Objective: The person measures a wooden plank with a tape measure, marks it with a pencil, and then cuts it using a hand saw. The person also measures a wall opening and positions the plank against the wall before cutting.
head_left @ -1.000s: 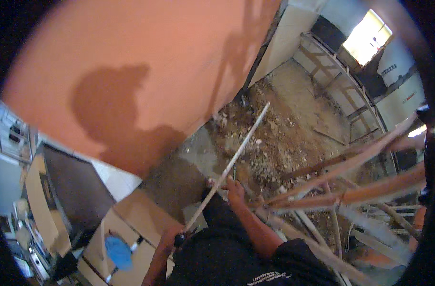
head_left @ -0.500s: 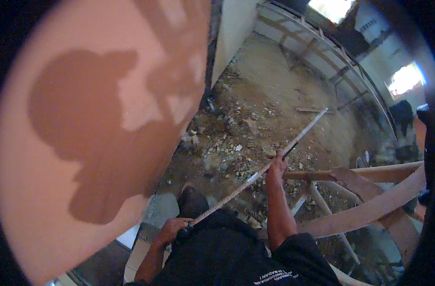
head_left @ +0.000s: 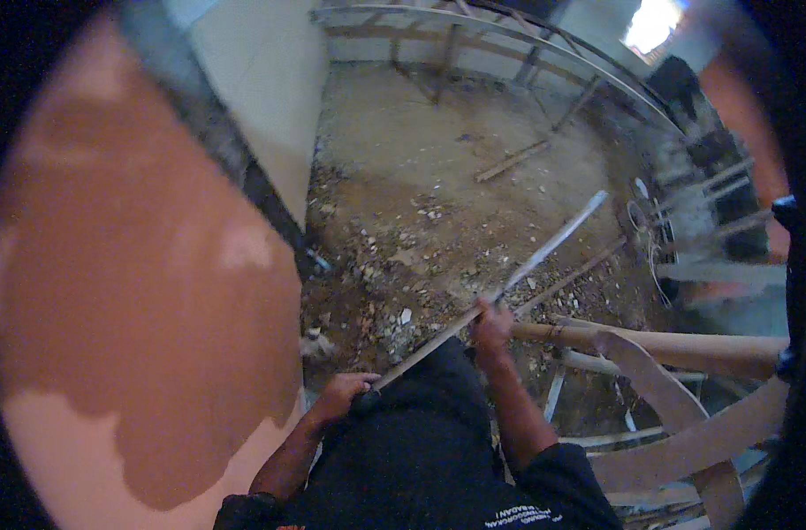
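Observation:
A long, straight, pale bar [head_left: 558,237] slants across my front, from near my waist up to the far right over the rubble floor. My left hand [head_left: 339,394] is closed round its near end. Farther along, about the middle of the bar, my right hand [head_left: 491,330] grips it with the fingers wrapped round. The far end points out over the floor with nothing touching it, as far as I can see. Its far half looks bright and smooth, the near half duller; I cannot tell the material.
A plastered wall [head_left: 155,265] with my shadow stands close at left. Broken rubble [head_left: 403,283] covers the floor. At right are wooden poles [head_left: 686,349] and bent pale strips [head_left: 686,455] of scaffolding. A loose wooden piece [head_left: 513,162] lies farther off, before a long railing-like frame [head_left: 509,31].
My view has swung to the right, so the wall and rubble sit farther left. Both hands have kept their grip on the bar.

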`<state>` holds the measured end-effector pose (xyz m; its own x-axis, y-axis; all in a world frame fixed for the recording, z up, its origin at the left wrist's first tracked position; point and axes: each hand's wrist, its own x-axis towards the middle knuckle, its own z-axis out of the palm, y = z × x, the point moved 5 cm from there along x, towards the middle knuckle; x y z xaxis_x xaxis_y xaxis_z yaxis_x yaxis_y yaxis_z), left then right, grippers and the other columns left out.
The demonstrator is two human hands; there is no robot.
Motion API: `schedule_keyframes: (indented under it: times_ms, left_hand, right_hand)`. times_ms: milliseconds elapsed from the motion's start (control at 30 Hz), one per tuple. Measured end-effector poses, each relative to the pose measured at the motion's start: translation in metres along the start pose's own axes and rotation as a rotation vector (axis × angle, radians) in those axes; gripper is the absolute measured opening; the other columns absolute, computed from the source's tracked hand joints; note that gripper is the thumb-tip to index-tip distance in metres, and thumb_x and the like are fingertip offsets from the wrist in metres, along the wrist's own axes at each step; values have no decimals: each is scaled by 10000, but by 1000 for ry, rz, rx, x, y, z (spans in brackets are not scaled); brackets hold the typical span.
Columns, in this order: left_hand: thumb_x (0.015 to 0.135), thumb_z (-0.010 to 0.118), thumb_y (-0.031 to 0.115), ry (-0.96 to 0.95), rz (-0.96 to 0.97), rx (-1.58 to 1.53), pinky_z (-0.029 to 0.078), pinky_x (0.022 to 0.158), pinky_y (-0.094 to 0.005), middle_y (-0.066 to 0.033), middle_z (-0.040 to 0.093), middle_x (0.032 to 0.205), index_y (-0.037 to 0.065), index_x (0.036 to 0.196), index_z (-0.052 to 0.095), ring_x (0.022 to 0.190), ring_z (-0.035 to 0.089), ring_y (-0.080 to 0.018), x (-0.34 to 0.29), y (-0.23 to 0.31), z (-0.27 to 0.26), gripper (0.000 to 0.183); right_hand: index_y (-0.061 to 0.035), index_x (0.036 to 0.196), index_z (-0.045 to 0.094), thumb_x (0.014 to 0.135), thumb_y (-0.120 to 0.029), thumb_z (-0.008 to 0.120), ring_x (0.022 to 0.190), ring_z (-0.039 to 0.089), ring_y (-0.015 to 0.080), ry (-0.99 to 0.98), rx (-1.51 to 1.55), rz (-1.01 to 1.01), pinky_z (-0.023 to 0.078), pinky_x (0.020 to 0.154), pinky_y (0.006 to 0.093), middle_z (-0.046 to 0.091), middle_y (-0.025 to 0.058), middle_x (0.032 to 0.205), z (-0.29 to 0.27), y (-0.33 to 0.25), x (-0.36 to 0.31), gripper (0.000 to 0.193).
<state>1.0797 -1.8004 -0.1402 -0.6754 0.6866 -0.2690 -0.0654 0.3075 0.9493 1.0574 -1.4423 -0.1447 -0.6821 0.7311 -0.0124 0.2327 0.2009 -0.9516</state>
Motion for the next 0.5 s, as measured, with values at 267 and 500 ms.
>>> schedule_keyframes:
  times_ms: [267,500]
  left_hand:
    - [868,524,244,-128,68,110,507,906,-349,-168,719,1136,-25,1263,645,1000,679,-264,262,26,-19,493]
    - [857,499,312,-335,-348,-38,486,920,-319,-77,713,1144,-15,1332,603,1000,662,-189,466,119,18,587]
  right_hand:
    - [-40,888,688,897,-416,728,451,509,130,-297,60,411,420,395,301,575,4,618,41,21,93,378]
    - [-34,878,710,898,-437,717,481,558,135,-190,-47,383,432,446,308,581,32,614,7,32,305,403]
